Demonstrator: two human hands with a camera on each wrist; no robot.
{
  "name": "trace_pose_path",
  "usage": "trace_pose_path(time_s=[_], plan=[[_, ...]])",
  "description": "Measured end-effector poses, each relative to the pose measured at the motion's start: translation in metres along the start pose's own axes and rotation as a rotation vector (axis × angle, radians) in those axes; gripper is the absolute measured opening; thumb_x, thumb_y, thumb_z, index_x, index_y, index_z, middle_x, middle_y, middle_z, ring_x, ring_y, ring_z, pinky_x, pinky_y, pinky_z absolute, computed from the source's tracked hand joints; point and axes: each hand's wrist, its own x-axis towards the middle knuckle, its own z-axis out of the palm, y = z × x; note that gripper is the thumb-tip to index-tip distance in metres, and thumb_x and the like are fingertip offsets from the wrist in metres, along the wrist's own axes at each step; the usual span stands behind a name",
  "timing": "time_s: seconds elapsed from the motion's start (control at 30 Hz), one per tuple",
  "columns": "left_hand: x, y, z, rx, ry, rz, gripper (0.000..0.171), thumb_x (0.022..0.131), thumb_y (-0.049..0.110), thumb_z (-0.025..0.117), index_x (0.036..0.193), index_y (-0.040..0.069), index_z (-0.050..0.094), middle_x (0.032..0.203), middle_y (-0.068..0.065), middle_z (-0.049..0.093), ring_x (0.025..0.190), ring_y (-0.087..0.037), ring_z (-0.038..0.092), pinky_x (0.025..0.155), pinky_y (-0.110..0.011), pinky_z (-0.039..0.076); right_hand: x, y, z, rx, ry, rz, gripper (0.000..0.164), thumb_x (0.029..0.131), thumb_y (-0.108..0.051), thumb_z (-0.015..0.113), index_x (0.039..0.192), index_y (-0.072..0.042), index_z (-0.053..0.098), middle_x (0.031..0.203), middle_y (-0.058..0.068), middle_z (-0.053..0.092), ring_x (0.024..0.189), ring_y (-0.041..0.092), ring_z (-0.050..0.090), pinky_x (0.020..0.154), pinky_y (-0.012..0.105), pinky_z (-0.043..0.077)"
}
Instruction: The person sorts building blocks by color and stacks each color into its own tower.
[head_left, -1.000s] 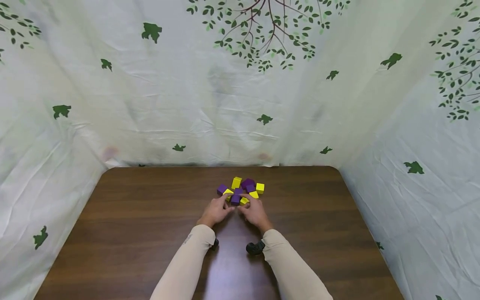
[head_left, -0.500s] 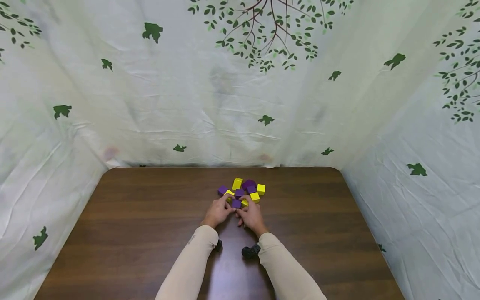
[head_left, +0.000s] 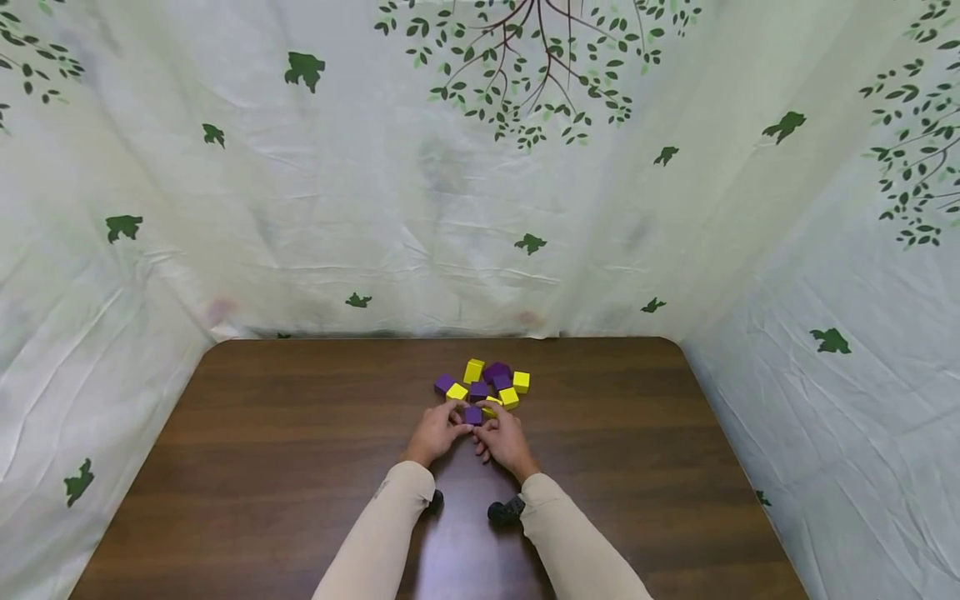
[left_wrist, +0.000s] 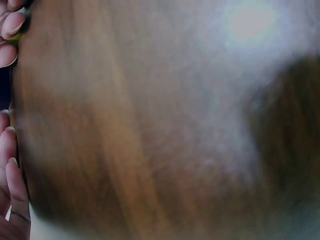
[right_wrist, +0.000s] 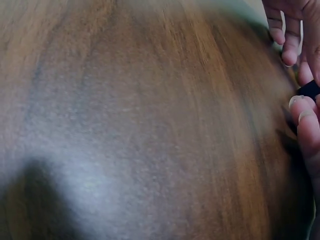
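Note:
A small purple block [head_left: 472,416] sits between the two hands at the near side of a cluster of blocks. My left hand [head_left: 433,433] pinches its left side with index finger and thumb. From the right, my right hand [head_left: 507,440] pinches the same block, its other fingers curled below. A yellow block [head_left: 492,407] lies just behind the right index finger, partly covered by it. Another yellow block [head_left: 457,392] is beyond the left fingertips. In the right wrist view, a dark piece of the held block [right_wrist: 311,90] shows between fingertips at the edge.
Behind the hands, several loose purple and yellow blocks lie close together, among them a purple one [head_left: 444,383], a yellow one [head_left: 474,370] and a yellow one [head_left: 521,382]. The brown wooden table [head_left: 262,467] ends at a leaf-patterned white curtain [head_left: 420,208].
The purple block between my hands has come slightly nearer to me, away from the cluster. My right hand has shifted inward and its lower fingers now show beneath.

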Motion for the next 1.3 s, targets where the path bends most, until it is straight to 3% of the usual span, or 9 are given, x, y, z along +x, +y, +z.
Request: trace_pose_path(time_s=[0.13, 0.23, 0.37, 0.5, 0.63, 0.73, 0.9, 1.07, 1.3], plan=[[-0.003, -0.003, 0.001, -0.014, 0.028, -0.002, 0.028, 0.084, 0.01, 0.074, 0.11, 0.004, 0.064, 0.088, -0.008, 0.065, 0.07, -0.016, 0.058, 0.068, -0.033, 0.049, -0.001, 0.001, 0.002, 0.008, 0.009, -0.024, 0.042, 0.089, 0.003, 0.063, 0.13, -0.003, 0.052, 0.071, 0.016, 0.067, 0.048, 0.017, 0.06, 0.043, 0.033, 0.052], [-0.005, -0.006, 0.001, -0.023, 0.043, 0.013, 0.028, 0.084, 0.008, 0.074, 0.11, 0.004, 0.064, 0.093, -0.01, 0.064, 0.072, -0.017, 0.058, 0.068, -0.033, 0.049, -0.006, -0.004, 0.004, 0.015, 0.019, -0.049, 0.042, 0.089, 0.003, 0.064, 0.129, -0.001, 0.053, 0.072, 0.021, 0.066, 0.05, 0.029, 0.062, 0.044, 0.037, 0.053], [-0.007, -0.007, -0.001, -0.02, 0.042, 0.014, 0.028, 0.084, 0.009, 0.073, 0.111, 0.005, 0.063, 0.101, -0.011, 0.064, 0.071, -0.016, 0.056, 0.067, -0.032, 0.048, -0.008, -0.004, 0.006, 0.011, 0.034, -0.07, 0.041, 0.089, 0.001, 0.065, 0.128, 0.0, 0.054, 0.074, 0.022, 0.066, 0.053, 0.032, 0.062, 0.045, 0.038, 0.053], [-0.011, -0.008, -0.004, -0.042, 0.038, 0.01, 0.029, 0.085, 0.009, 0.073, 0.112, 0.008, 0.064, 0.101, -0.01, 0.064, 0.067, -0.012, 0.053, 0.063, -0.029, 0.046, -0.008, 0.0, 0.009, -0.01, 0.06, -0.082, 0.038, 0.088, 0.0, 0.067, 0.125, -0.002, 0.057, 0.074, 0.015, 0.064, 0.05, 0.02, 0.058, 0.042, 0.031, 0.051], [-0.018, -0.012, -0.009, -0.12, 0.056, 0.039, 0.028, 0.084, 0.006, 0.073, 0.111, 0.008, 0.064, 0.101, -0.012, 0.065, 0.064, -0.011, 0.053, 0.058, -0.025, 0.044, -0.01, -0.001, 0.015, -0.104, 0.122, -0.148, 0.034, 0.085, -0.004, 0.072, 0.118, -0.004, 0.063, 0.079, 0.007, 0.061, 0.055, 0.009, 0.052, 0.047, 0.023, 0.047], [-0.024, -0.015, -0.016, -0.17, 0.071, 0.04, 0.028, 0.083, 0.004, 0.073, 0.109, 0.009, 0.065, 0.106, -0.013, 0.065, 0.063, -0.011, 0.053, 0.056, -0.023, 0.043, -0.012, -0.004, 0.023, -0.179, 0.162, -0.206, 0.033, 0.083, -0.008, 0.075, 0.114, -0.006, 0.065, 0.088, 0.005, 0.06, 0.063, 0.007, 0.052, 0.055, 0.021, 0.045], [-0.033, -0.025, -0.033, -0.208, 0.099, -0.005, 0.029, 0.082, 0.003, 0.073, 0.109, 0.011, 0.066, 0.105, -0.013, 0.066, 0.062, -0.012, 0.052, 0.053, -0.023, 0.041, -0.011, -0.015, 0.042, -0.156, 0.151, -0.23, 0.035, 0.082, -0.006, 0.075, 0.115, -0.006, 0.064, 0.1, 0.008, 0.062, 0.071, 0.011, 0.058, 0.056, 0.021, 0.049], [-0.042, -0.04, -0.049, -0.222, 0.153, -0.04, 0.029, 0.082, 0.002, 0.073, 0.109, 0.01, 0.066, 0.099, -0.012, 0.066, 0.059, -0.011, 0.051, 0.051, -0.024, 0.04, -0.002, -0.025, 0.064, -0.142, 0.13, -0.24, 0.034, 0.082, -0.005, 0.075, 0.114, -0.005, 0.065, 0.09, 0.012, 0.064, 0.066, 0.008, 0.057, 0.049, 0.021, 0.048], [-0.049, -0.061, -0.065, -0.217, 0.184, -0.075, 0.032, 0.081, 0.0, 0.074, 0.111, 0.007, 0.067, 0.085, -0.009, 0.066, 0.06, -0.011, 0.052, 0.053, -0.023, 0.039, 0.01, -0.035, 0.091, -0.206, 0.131, -0.22, 0.035, 0.079, -0.005, 0.079, 0.112, -0.004, 0.067, 0.079, 0.006, 0.064, 0.063, 0.004, 0.052, 0.058, 0.019, 0.045]])
